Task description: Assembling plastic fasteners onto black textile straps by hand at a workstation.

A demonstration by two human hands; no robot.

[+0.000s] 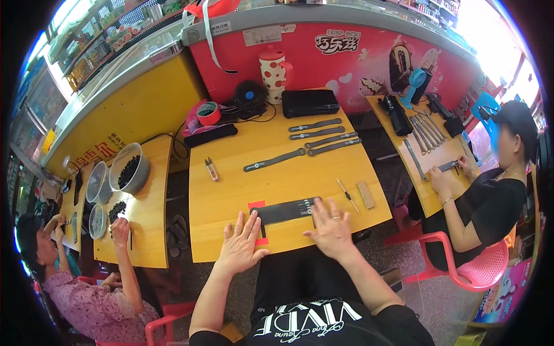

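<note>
A flat black strip (283,211) with pale printed marks near its right end lies across the near part of my table. At its left end my left hand (242,245) rests flat with the fingers spread, the fingertips touching the strip's edge beside red tape (257,205). My right hand (333,229) lies over the strip's right end, its fingers apart and stretched out. Neither hand grips anything. To the right of the strip are a thin pointed tool with a dark handle (347,194) and a small tan block (366,195). Thread snips (212,169) lie farther back on the left.
Several dark straps with looped ends (274,160) lie farther back, before a black stack (310,103). A polka-dot tumbler (272,75) and green tape roll (208,113) stand behind. Co-workers sit at side tables, one handling a strap (448,166), another beside plastic tubs (138,179).
</note>
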